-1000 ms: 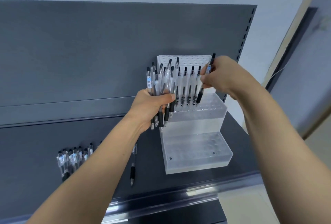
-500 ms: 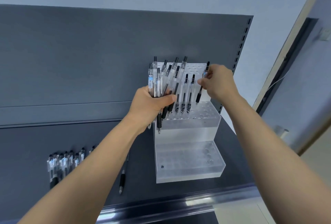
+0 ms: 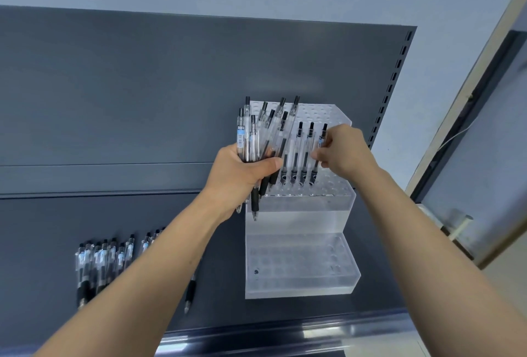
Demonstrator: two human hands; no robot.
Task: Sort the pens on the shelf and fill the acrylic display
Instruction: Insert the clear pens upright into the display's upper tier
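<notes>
Several pens [image 3: 298, 151] stand in the middle tier of the acrylic display [image 3: 299, 222]. R hand [image 3: 345, 151] pinches one more pen [image 3: 313, 169], lower end at a hole. L hand [image 3: 242, 174] grips a bundle of pens [image 3: 256, 134] beside it. Next, probably: seat it straight, then draw another from the bundle w/o spilling.

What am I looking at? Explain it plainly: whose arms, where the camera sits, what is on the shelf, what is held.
No machine: a person's bare arms, filmed by one camera worn on the head. On the dark shelf stands a stepped acrylic display with holes; a few pens stand in its middle step. The left hand grips a bunch of pens. The right hand pinches one pen, tip down at that row. Loose pens lie on the shelf further left.
</notes>
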